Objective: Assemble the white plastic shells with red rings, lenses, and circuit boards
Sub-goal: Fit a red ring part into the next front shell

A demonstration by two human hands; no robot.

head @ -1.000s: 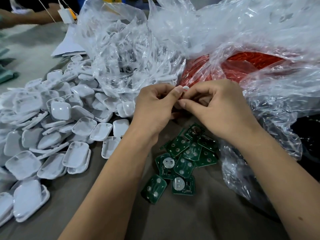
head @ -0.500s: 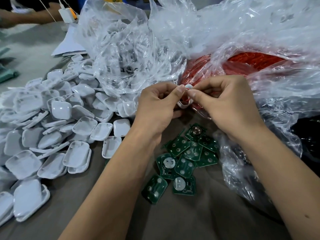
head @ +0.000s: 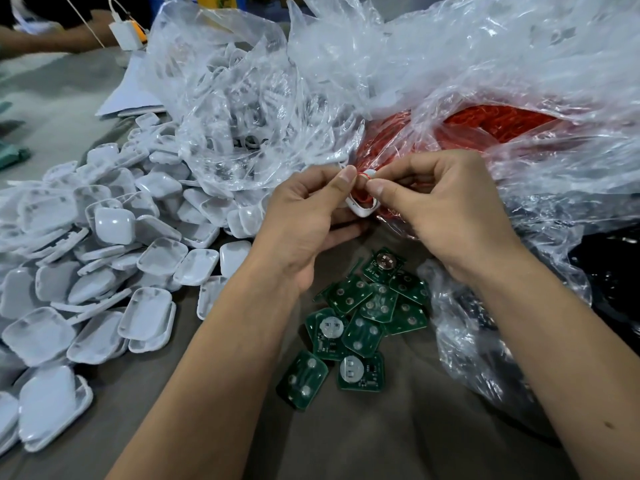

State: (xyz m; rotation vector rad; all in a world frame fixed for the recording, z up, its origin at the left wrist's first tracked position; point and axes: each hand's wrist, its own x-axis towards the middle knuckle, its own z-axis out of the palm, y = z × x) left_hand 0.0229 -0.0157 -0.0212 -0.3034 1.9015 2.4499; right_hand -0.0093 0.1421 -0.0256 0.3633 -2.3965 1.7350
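My left hand (head: 304, 216) grips a small white plastic shell (head: 362, 208), tilted on edge above the table. A thin red ring (head: 363, 195) lies along the shell's inner rim. My right hand (head: 446, 209) pinches the ring and shell at the top with thumb and forefinger. Below the hands lies a loose cluster of several green circuit boards (head: 360, 323). A large heap of white shells (head: 104, 258) covers the left of the table. Red rings (head: 485, 126) fill a clear bag behind my right hand.
A clear plastic bag (head: 242, 109) of white parts stands behind the heap. Crumpled plastic (head: 467, 341) and a dark object (head: 613, 268) lie to the right. Another person's arm (head: 52, 39) and a white charger (head: 126, 34) are at the far left.
The shell has tilted so its open side and the red ring now show between my fingers. Both hands stay close together at the same spot.
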